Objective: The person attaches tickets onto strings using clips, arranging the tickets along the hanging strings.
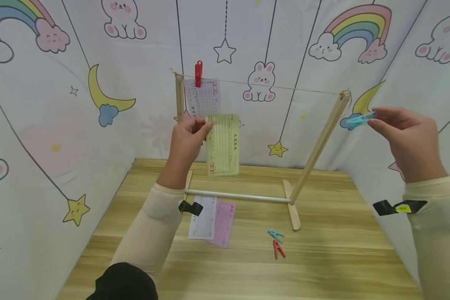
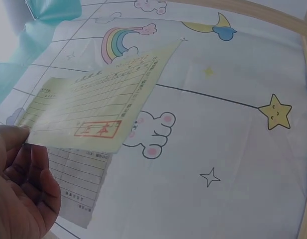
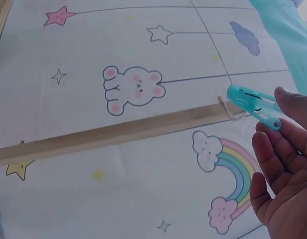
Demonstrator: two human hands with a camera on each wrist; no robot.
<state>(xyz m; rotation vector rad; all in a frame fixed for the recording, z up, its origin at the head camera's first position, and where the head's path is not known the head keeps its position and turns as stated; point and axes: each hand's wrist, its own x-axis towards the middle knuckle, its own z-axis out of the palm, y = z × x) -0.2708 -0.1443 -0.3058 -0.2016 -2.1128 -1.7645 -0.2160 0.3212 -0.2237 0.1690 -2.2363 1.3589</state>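
My left hand (image 1: 187,139) pinches a yellow printed form (image 1: 223,146) by its upper left edge, and the sheet hangs upright below the string (image 1: 270,86). Behind it, a white printed form (image 1: 202,98) hangs from the string under a red clothespin (image 1: 198,74). Off to the right, beyond the right post, my right hand (image 1: 412,133) pinches a light blue clothespin (image 1: 360,120) between thumb and fingers. In the right wrist view the clothespin's (image 3: 253,105) handles lie between thumb and fingers, its nose pointing left.
The string runs between two wooden posts (image 1: 318,150) joined by a white bar (image 1: 240,196). On the wooden table (image 1: 341,233) lie a white form (image 1: 202,221) overlapping a pink form (image 1: 225,225), a blue clothespin (image 1: 275,234) and a red clothespin (image 1: 278,249). Cartoon-printed cloth (image 1: 153,75) surrounds the table.
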